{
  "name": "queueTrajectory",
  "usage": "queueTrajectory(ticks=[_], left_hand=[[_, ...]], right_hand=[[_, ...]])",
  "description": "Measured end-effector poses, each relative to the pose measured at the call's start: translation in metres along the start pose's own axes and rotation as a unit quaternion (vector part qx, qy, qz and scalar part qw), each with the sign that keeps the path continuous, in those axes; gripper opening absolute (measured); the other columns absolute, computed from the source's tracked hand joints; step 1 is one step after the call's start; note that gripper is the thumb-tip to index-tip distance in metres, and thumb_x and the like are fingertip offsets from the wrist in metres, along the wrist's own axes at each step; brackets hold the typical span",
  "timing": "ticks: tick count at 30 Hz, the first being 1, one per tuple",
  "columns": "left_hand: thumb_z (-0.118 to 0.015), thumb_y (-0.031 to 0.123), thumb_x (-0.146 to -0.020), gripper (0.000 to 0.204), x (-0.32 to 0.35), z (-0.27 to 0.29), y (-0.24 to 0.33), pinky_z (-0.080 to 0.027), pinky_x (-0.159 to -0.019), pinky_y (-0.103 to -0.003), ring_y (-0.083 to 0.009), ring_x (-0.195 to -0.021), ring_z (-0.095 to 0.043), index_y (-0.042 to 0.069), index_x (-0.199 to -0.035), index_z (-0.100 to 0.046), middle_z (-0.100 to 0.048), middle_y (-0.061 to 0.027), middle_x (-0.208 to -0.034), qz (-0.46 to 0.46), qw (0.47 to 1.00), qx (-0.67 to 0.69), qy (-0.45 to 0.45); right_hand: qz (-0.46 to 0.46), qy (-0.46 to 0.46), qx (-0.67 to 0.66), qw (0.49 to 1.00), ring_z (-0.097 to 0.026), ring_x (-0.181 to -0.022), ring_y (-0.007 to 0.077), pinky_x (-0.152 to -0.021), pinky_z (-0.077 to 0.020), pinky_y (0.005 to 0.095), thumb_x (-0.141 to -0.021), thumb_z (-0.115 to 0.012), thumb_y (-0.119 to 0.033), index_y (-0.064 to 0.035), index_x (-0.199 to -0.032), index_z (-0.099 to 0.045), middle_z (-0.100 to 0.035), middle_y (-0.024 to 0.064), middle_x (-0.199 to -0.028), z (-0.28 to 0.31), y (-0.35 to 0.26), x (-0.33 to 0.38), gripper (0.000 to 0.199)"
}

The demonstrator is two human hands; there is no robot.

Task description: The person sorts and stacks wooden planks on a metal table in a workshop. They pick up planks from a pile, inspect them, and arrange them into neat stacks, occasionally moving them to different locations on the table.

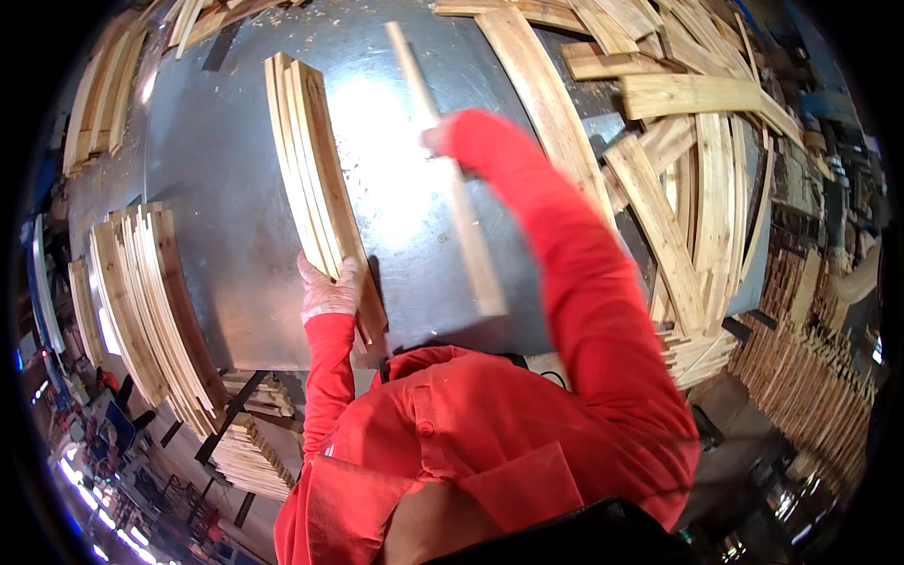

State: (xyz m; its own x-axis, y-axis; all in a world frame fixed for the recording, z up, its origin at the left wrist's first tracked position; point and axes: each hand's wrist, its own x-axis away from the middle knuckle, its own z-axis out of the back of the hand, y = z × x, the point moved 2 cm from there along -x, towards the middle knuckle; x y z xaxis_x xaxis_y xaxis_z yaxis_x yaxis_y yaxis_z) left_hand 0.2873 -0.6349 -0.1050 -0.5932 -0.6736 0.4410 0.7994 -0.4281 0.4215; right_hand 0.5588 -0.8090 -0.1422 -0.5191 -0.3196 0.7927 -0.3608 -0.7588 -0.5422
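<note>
My left hand [328, 290] is closed round the near part of a small bundle of wooden boards [325, 160]. The boards stand on edge side by side, running away from me. To their right, my right hand [436, 141] holds a single narrow wooden slat [471, 250] by its middle. Both the hand and the slat are smeared by motion, and the sleeve hides part of the fingers. Between the bundle and the slat, bright light glares off the metal tabletop [226, 254].
A row of boards [155, 301] stands at the table's left edge, with more boards [104, 85] behind it. One long plank [546, 94] lies right of my right arm. Loose boards [692, 94] pile up at the far right. Stacked wood [800, 377] stands beyond the right edge.
</note>
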Motion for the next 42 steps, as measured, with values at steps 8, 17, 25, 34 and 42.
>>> queueTrajectory(ticks=[8,17,25,34,42], left_hand=[[-0.070,0.050,-0.072,0.118,0.009,0.009,0.010,-0.037,-0.107,-0.042,-0.0414,-0.131,-0.040,0.004,-0.151,0.005,-0.026,-0.0279,-0.150,0.044,0.993,-0.101,-0.031],[-0.068,0.059,-0.071,0.120,0.009,0.022,0.010,-0.035,-0.108,-0.045,-0.0393,-0.134,-0.039,0.007,-0.152,0.003,-0.025,-0.0266,-0.152,0.038,0.991,-0.100,-0.080],[-0.068,0.059,-0.074,0.115,0.004,0.026,-0.012,-0.035,-0.109,-0.044,-0.0372,-0.139,-0.031,0.006,-0.152,-0.002,-0.014,-0.0227,-0.156,-0.097,0.992,-0.072,-0.028],[-0.077,0.032,-0.070,0.098,0.002,0.027,0.001,-0.037,-0.107,-0.041,-0.0400,-0.131,-0.037,0.003,-0.145,-0.021,-0.027,-0.0256,-0.146,-0.131,0.985,-0.105,0.037],[-0.078,0.041,-0.063,0.099,0.001,0.062,-0.026,-0.034,-0.105,-0.056,-0.0481,-0.127,-0.039,0.005,-0.143,-0.034,-0.034,-0.0329,-0.140,-0.225,0.953,-0.168,0.110]], right_hand=[[0.089,0.298,0.304,0.900,-0.041,-0.133,0.0362,-0.109,-0.0327,0.0459,-0.079,-0.063,-0.061,-0.0082,-0.149,-0.024,-0.040,0.0203,-0.145,0.003,0.000,0.035,0.096],[-0.197,0.406,0.250,0.857,-0.055,-0.120,0.0306,-0.098,-0.0443,0.0451,-0.070,-0.073,-0.053,-0.0085,-0.151,-0.012,-0.047,0.0192,-0.139,0.087,0.056,0.027,0.110],[-0.045,0.111,-0.092,0.988,-0.066,-0.087,0.0274,-0.083,-0.0531,0.0401,-0.094,-0.041,-0.058,-0.0040,-0.119,-0.062,-0.068,0.0187,-0.099,-0.111,-0.045,0.043,0.063],[-0.231,0.622,0.218,0.716,-0.047,-0.127,0.0306,-0.101,-0.0431,0.0436,-0.056,-0.077,-0.052,-0.0101,-0.141,-0.038,-0.049,0.0170,-0.135,0.071,0.113,0.088,0.102],[0.114,0.546,0.417,0.718,-0.048,-0.120,0.0451,-0.099,-0.0424,0.0508,-0.073,-0.068,-0.021,-0.0176,-0.143,-0.038,-0.038,0.0280,-0.142,0.031,0.162,0.125,0.076]])
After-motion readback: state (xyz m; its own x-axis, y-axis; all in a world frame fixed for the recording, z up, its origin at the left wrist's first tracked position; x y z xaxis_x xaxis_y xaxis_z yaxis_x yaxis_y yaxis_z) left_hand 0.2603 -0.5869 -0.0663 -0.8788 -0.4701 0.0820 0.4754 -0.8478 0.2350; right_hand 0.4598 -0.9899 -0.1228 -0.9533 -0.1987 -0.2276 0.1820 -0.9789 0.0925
